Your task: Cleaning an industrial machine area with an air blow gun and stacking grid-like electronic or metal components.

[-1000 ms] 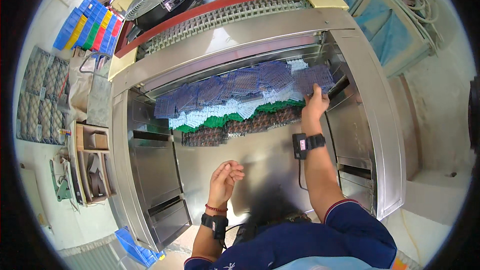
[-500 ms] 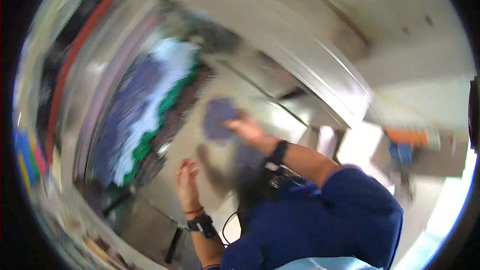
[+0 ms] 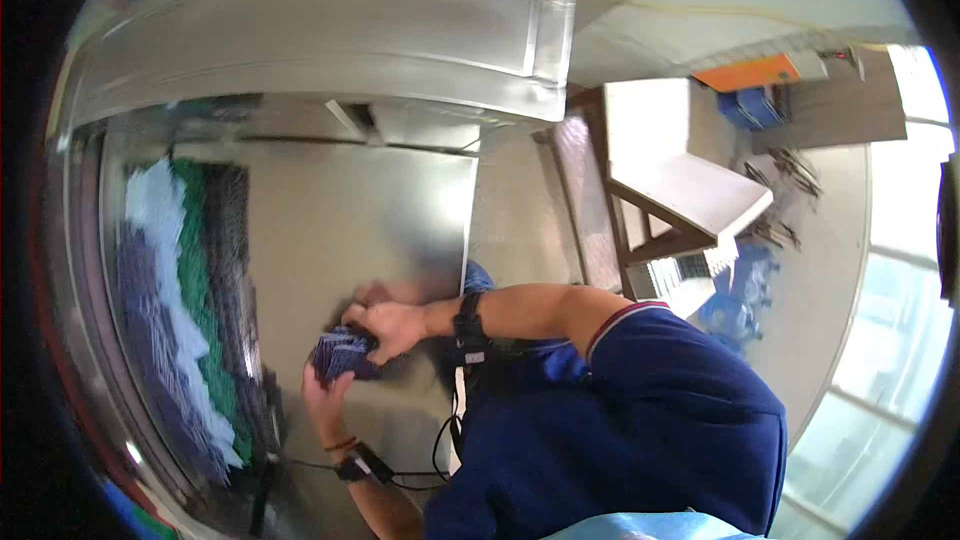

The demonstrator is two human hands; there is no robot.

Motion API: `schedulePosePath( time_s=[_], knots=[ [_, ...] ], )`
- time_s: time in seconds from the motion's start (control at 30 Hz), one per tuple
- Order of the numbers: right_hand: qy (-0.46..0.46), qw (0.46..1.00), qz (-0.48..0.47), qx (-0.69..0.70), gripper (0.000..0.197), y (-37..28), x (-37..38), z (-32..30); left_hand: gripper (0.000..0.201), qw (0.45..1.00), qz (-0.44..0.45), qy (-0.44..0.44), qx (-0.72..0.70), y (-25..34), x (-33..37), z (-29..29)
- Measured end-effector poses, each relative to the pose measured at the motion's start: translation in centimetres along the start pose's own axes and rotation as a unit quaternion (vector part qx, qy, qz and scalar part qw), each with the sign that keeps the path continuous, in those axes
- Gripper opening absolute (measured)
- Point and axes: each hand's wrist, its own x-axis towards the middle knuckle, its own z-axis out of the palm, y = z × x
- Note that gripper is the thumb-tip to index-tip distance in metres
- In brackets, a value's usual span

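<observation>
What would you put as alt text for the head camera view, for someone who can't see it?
Tilted fisheye view: a person in a dark blue shirt holds a small dark blue bundle in both hands, left hand under it, right hand on top, over a steel worktable. Blurred rows of blue, white and green pieces lie at the left.

Blue packet bundle (image 3: 343, 355) between both hands; background packages blurred

A person's left hand (image 3: 322, 402) and right hand (image 3: 392, 325) together clasped a stack of dark blue flat pieces (image 3: 340, 354) over a steel work surface (image 3: 330, 210), where blue and green rows (image 3: 175, 310) lay blurred at left.
</observation>
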Motion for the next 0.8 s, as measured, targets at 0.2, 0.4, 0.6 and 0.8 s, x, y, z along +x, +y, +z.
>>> schedulePosePath(
  time_s=[0.2, 0.4, 0.6, 0.8],
  knots=[
    [-0.012, 0.983, -0.093, -0.157, 0.061, 0.3, 1.4, -3.4, 0.067, 0.955, 0.157, 0.201, 0.153, -2.6, 1.8, 1.8],
    [-0.056, 0.982, -0.109, -0.141, 0.064, -0.9, 2.0, -2.5, 0.06, 0.921, 0.193, 0.277, 0.195, -2.1, -1.2, 3.1],
    [-0.082, 0.967, -0.17, -0.171, 0.074, -0.4, 0.5, -2.6, 0.061, 0.909, 0.255, 0.26, 0.203, -4.7, -2.1, 4.8],
    [-0.084, 0.953, -0.206, -0.204, 0.075, 0.0, 1.4, -2.4, 0.07, 0.947, 0.169, 0.268, 0.057, -6.3, -0.3, 5.8]
  ],
)
